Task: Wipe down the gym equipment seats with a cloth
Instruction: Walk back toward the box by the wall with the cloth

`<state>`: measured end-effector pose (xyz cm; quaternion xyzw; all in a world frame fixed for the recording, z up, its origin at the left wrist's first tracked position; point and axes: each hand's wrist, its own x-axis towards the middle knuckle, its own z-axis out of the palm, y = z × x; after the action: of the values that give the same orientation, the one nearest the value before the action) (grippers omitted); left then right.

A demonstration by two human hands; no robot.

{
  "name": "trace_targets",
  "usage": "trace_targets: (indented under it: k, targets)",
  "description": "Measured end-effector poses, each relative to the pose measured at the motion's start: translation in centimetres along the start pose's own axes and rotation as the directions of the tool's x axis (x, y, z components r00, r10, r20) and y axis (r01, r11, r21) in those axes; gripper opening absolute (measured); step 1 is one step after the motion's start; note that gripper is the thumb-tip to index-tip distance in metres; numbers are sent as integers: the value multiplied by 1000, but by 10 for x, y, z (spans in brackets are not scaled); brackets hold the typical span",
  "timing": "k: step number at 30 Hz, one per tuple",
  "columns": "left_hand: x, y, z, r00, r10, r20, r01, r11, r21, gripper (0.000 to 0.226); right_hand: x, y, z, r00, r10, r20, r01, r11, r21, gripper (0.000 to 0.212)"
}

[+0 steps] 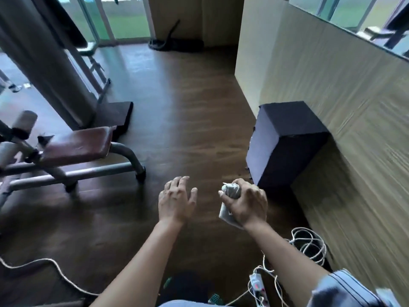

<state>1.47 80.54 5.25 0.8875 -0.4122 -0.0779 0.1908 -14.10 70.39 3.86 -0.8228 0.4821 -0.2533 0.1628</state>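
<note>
1. Cloth (230, 190): a grey rag bunched into a wad. It is held in mid-air over the floor (188, 107), to the right of the bench seat (77, 145) and nearer the viewer, well apart from it. A tuft projects at the thumb side, and a flat fold hangs below the palm.
2. Right hand (247, 203): fingers and thumb are curled firmly round the middle of the cloth.
3. Handling (judged): the cloth appears soft, light and limp, with nothing to break. It should compress and unfold freely. A broad folded pad under the palm would probably wipe better than the present wad, with loose corners gathered in so that they do not trail.
4. Left hand (177, 199): empty, palm down, with the fingers relaxed and slightly spread. It lies between the cloth and the bench seat, much closer to the cloth.
5. Bench seat: a maroon pad on a grey tubular frame (88, 171). Neither hand touches it, so its wiping appears not yet begun.
6. Dark block (285, 142): far right of the bench seat, against the wall panel (354, 107).
7. White cord (309, 244): coiled on the floor, right of the bench seat and nearest the viewer.
</note>
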Motion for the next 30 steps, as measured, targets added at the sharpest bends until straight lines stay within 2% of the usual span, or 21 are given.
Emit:
trace_targets:
  k: [11, 19, 26, 30]
  targets:
    - [284, 80, 50, 978, 194, 72, -192, 981, -37, 45, 247, 57, 61, 982, 128, -137, -138, 988, -68, 34]
    - [439, 153, 87, 946, 302, 123, -299, 953, -41, 45, 395, 108, 67, 957, 189, -220, -221, 966, -130, 35]
    - [511, 227, 147, 944, 288, 159, -286, 958, -34, 44, 488, 198, 71, 967, 188, -174, -211, 969, -127, 35]
    - [548, 282, 194, 971, 207, 122, -204, 978, -34, 40, 548, 268, 74, 983, 136, -123, -153, 978, -142, 35]
